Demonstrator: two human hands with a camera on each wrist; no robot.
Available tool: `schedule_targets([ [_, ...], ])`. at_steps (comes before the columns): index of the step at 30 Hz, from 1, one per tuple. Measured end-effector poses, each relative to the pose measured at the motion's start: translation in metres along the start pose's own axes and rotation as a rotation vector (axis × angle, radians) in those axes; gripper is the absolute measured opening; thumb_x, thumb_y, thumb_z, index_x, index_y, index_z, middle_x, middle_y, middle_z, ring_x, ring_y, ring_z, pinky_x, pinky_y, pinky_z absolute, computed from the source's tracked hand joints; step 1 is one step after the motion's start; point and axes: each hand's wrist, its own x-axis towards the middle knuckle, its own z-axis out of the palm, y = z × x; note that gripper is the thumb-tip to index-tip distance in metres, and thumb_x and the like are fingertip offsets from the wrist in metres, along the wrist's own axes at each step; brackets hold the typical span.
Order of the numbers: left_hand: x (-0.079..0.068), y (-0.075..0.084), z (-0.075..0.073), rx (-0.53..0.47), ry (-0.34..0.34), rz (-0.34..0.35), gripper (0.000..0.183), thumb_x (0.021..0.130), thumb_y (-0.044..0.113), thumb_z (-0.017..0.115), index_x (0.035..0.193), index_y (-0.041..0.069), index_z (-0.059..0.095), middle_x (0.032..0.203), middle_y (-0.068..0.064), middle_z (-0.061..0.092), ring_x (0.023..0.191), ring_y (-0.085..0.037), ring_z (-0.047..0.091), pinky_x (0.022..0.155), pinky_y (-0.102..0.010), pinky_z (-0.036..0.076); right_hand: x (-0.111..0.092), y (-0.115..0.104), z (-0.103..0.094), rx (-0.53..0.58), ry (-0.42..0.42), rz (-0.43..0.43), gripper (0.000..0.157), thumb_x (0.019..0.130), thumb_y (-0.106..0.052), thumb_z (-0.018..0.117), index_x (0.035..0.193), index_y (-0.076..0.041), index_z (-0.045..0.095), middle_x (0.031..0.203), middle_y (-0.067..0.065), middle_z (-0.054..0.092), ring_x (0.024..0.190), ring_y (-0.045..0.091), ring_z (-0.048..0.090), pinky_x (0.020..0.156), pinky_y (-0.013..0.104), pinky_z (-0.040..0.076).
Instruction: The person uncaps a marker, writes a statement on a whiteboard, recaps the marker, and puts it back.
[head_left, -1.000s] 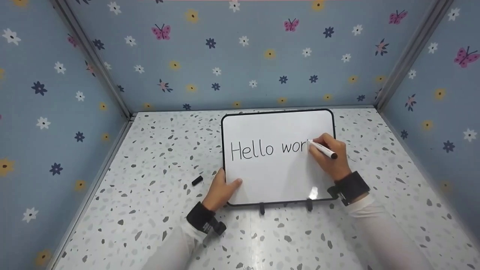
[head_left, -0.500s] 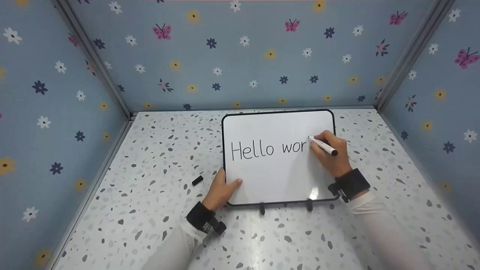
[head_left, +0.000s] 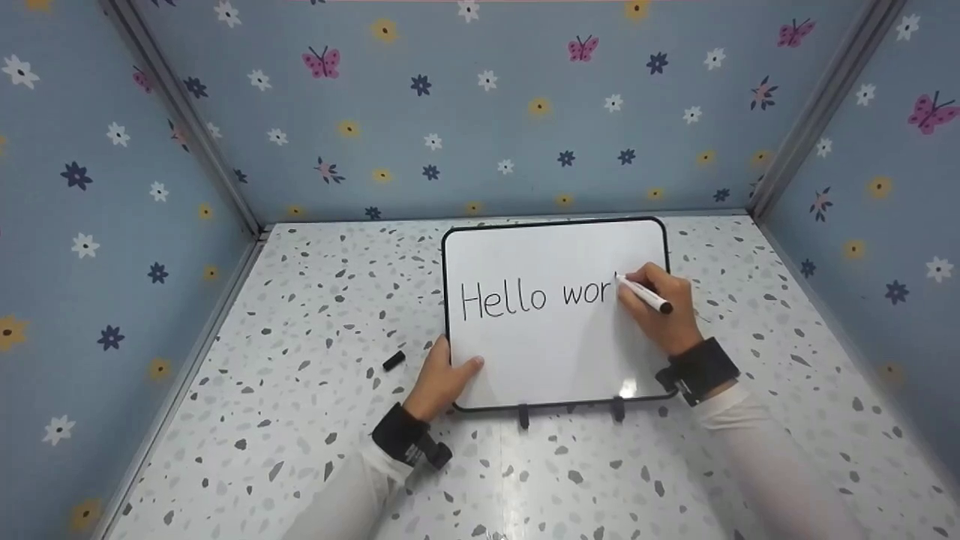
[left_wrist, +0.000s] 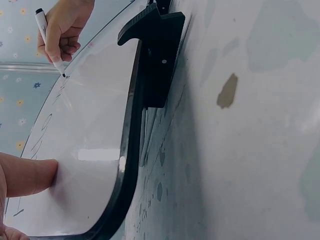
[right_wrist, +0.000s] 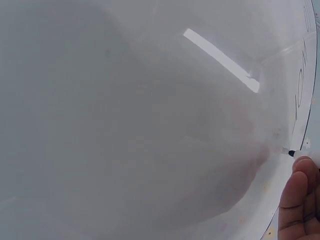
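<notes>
A black-rimmed whiteboard [head_left: 555, 352] stands propped on stand feet, bearing the black handwriting "Hello wor" [head_left: 504, 300] in the head view. My left hand [head_left: 442, 381] grips its lower left edge, thumb on the writing face and the other fingers hidden behind. Between thumb and fingers of my right hand [head_left: 666, 311] I pinch a white marker [head_left: 645, 293] with a black end. Its dark tip is at the board just right of the "r"; in the left wrist view the marker tip [left_wrist: 63, 75] appears at or very near the surface.
A loose black marker cap [head_left: 394, 361] lies on the speckled tabletop [head_left: 315, 300], left of the board. Two black stand feet [head_left: 524, 417] jut out below the board's bottom edge. Flower-patterned panels [head_left: 487, 135] enclose the back and both sides.
Since a second ago, my right hand and the marker tip have shifted slightly up the board. The lettering looks the same, and my left hand keeps its place.
</notes>
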Motion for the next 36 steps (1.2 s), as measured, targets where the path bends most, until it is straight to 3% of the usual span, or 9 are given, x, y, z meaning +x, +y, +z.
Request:
schedule_targets([
  [6,0.002,-0.001,0.000,0.014,0.003,-0.023,0.065,0.100,0.018,0.070,0.155,-0.003,0.044,0.159,-0.029,0.052,0.149,-0.044,0.052,0.129,-0.058,0.039,-0.004,-0.001,-0.001,0.007,-0.008,0.010,0.007,0.081,0.004,0.074,0.078,0.003,0.067,0.069,0.015,0.073,0.058,0.007,0.054,0.055,0.009,0.039],
  [15,0.003,-0.003,0.001,0.012,-0.008,0.016,0.064,0.101,0.015,0.069,0.155,-0.006,0.041,0.158,-0.030,0.051,0.149,-0.044,0.052,0.128,-0.057,0.039,-0.011,0.001,-0.002,-0.025,-0.019,-0.005,0.008,0.079,0.005,0.073,0.075,0.001,0.067,0.066,0.014,0.072,0.056,0.009,0.052,0.054,0.009,0.037],
  [36,0.002,-0.001,0.001,0.005,0.002,0.019,0.064,0.100,0.014,0.070,0.155,-0.005,0.043,0.159,-0.029,0.051,0.149,-0.043,0.052,0.129,-0.056,0.039,-0.019,-0.002,-0.009,-0.018,-0.070,-0.015,0.009,0.075,0.006,0.070,0.072,0.000,0.064,0.067,0.014,0.073,0.057,0.009,0.052,0.053,0.010,0.036],
])
